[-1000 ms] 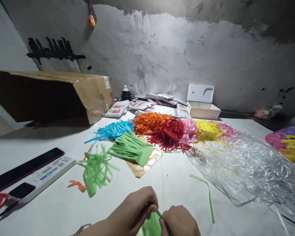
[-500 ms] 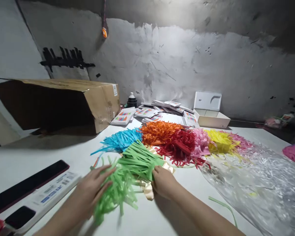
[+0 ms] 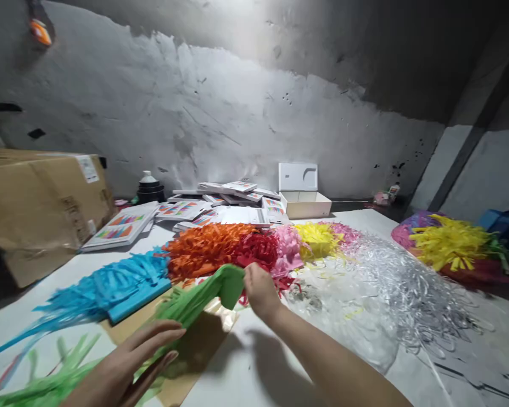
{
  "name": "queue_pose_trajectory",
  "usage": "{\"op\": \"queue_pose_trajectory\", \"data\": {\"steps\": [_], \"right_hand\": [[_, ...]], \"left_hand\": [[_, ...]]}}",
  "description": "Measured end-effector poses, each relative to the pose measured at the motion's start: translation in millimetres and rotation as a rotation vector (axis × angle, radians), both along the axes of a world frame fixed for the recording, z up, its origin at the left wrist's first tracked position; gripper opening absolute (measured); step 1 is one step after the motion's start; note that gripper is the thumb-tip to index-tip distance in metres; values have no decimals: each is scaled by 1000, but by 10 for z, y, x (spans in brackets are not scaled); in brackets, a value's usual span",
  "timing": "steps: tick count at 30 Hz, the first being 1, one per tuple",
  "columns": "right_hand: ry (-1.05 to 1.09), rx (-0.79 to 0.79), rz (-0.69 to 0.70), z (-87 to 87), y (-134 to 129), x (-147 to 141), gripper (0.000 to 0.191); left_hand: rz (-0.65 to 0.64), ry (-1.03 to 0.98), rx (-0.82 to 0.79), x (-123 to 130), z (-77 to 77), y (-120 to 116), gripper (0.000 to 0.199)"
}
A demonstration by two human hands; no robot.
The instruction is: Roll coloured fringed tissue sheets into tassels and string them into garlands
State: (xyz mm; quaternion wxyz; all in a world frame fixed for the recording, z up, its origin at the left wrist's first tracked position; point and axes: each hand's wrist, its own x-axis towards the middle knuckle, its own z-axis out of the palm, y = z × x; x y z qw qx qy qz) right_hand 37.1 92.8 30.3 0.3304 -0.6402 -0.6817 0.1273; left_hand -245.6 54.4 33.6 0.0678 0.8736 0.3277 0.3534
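My right hand (image 3: 261, 291) pinches the folded, uncut end of a green tissue-paper tassel (image 3: 199, 294) and holds it up off the table. The tassel slopes down to the left, its cut strands reaching toward my left hand (image 3: 142, 353). That hand has its fingers stretched out and its thumb apart, against or just beside the strands; contact is hard to make out. Underneath lies a brown paper sheet (image 3: 197, 353) with a cream-coloured piece (image 3: 227, 316) at its far edge. Loose green strands (image 3: 42, 384) spread at the lower left.
Tissue fringes lie behind: blue (image 3: 110, 282), orange (image 3: 203, 249), red (image 3: 258, 249), pink (image 3: 287, 249), yellow (image 3: 320, 240). Silver tinsel (image 3: 407, 288) and clear plastic (image 3: 343, 311) cover the right. Farther back are a cardboard box (image 3: 46, 203), white packages (image 3: 186, 210) and an open white box (image 3: 305, 204).
My right hand has lifted the green tassel's end off the table, stretching it out. The view has swung right, bringing a yellow bundle at the far right into sight.
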Motion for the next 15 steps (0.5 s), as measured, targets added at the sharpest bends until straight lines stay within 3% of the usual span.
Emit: {"op": "queue_pose_trajectory", "data": {"steps": [5,9,12,15], "right_hand": [[324,59,-264,418,-197,1615,29],[355,149,-472,817,-297,2849,30],[240,240,-621,1047,-232,3434,33],[79,227,-747,995,-120,3657,36]], "left_hand": [[-82,-30,-122,745,478,178,23],[-191,40,-203,1663,725,522,25],[-215,215,-105,2531,758,900,23],[-199,304,-68,3390,680,1282,17]]}}
